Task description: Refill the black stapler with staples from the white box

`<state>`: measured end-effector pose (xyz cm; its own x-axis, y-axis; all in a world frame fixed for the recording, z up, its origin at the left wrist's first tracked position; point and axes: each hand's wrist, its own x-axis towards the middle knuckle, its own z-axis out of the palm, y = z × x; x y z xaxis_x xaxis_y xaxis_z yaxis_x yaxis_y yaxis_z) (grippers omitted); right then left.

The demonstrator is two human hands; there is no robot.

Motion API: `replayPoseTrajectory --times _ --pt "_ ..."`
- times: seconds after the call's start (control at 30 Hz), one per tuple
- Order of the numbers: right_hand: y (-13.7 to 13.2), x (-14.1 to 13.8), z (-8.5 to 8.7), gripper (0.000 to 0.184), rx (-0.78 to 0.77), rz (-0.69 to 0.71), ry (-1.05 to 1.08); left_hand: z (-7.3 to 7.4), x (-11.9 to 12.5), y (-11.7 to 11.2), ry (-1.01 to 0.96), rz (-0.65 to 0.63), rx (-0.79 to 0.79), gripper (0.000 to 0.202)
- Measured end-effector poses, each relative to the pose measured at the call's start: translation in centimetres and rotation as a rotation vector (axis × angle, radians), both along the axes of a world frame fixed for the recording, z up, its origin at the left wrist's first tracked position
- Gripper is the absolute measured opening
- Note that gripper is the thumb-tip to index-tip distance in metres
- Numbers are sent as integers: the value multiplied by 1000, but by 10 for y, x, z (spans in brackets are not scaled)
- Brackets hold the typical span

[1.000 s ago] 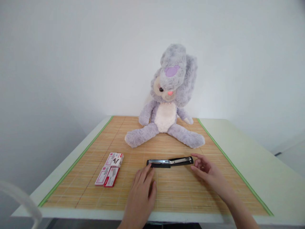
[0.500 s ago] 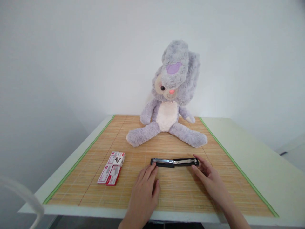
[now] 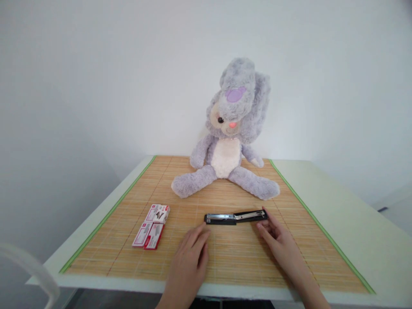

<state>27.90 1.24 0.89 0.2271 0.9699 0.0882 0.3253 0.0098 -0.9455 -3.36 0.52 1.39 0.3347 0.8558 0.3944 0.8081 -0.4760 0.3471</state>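
Observation:
A black stapler (image 3: 220, 219) lies swung wide on the bamboo mat, its silver staple channel and metal underside facing up. My right hand (image 3: 280, 241) grips its right end, index finger at the tip and thumb along the near side. Just below the left end, my left hand (image 3: 188, 259) rests with fingers stretched out and holds nothing; one fingertip is very close to the stapler's corner. To the left, several small red-and-white boxes (image 3: 153, 235) lie side by side, some with staple pictures on them.
A grey plush rabbit (image 3: 227, 159) sits at the back of the bamboo mat (image 3: 128, 262), legs spread, against a white wall. The mat has green edges and covers much of the pale table (image 3: 341, 210). A blurred white curved object (image 3: 35, 266) stands at lower left.
My left hand has drawn back slightly toward me, off the stapler's left end. The stapler's right end has tilted up a little with my right hand on it.

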Motion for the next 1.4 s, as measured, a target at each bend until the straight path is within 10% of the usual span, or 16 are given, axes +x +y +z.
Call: replayPoseTrajectory --times 0.3,0.43,0.63,0.87,1.2,1.4 --pt "0 -12 4 84 -6 -58 -31 6 -51 -23 14 570 181 49" --pt "-6 -14 9 86 75 -176 -27 1 -51 -31 104 625 119 53" --pt "-31 -30 30 72 122 -308 -125 -11 -45 -31 -40 288 86 43" --pt "-44 -72 38 69 -483 336 318 1 -4 -17 -195 -133 -193 42" --pt "-45 -90 49 56 -565 469 568 19 5 6 -161 -156 -337 31" --pt "-31 -64 31 52 -492 368 205 16 2 12 -203 -176 -349 46"
